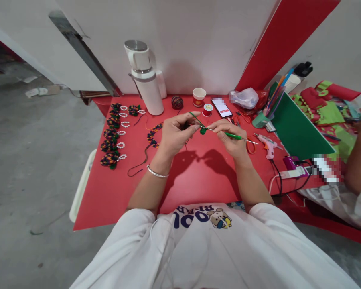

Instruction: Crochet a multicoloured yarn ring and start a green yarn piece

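My right hand [231, 136] grips a green-handled crochet hook [233, 136], its thin metal tip pointing left. That tip meets a small green crochet piece [203, 131] just off my left fingertips. My left hand [179, 131] is closed, thumb and fingers pinched around green yarn [195, 116] that runs down to the hook. What else lies inside the left fingers is hidden. Beyond the left wrist, a multicoloured crocheted strip [153, 135] rests on the red table [195, 188], partly covered by my hand.
Several dark multicoloured crochet pieces with white bead loops [110, 134] line the table's left side. Behind my hands stand a white thermos [149, 94], a yarn ball [177, 102], a paper cup [199, 96] and a phone [221, 107]. Rightward lie a pink glue gun [269, 145] and another person's arm [359, 156].
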A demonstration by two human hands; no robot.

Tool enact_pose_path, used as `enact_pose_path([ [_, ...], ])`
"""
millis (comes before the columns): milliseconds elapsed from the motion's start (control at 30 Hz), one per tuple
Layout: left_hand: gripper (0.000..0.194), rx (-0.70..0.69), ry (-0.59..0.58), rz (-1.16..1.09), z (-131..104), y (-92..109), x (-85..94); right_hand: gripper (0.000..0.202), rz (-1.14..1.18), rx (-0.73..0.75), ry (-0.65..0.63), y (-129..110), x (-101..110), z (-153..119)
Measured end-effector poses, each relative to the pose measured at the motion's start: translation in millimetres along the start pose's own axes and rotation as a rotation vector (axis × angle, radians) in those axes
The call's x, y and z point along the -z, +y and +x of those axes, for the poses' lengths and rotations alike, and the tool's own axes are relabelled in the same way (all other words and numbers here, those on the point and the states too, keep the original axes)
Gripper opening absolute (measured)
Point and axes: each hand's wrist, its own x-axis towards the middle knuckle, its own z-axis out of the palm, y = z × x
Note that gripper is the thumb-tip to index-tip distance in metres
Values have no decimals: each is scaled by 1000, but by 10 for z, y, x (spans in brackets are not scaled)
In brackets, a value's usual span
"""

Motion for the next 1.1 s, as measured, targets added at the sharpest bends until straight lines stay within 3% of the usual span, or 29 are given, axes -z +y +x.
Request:
enact_pose_path([
  [333,29,-96,117,155,-13,-30,-33,13,-213,30,-7,-161,-25,21],
  [600,26,-142,126,206,-2,-73,-31,8,-289,182,12,-178,-69,23],
  [933,35,-38,92,78,15,-72,-47,8,-412,267,65,-164,-175,-20],
  [1100,36,-33,134,56,28,-73,-55,8,-427,298,119,-103,-240,-45],
])
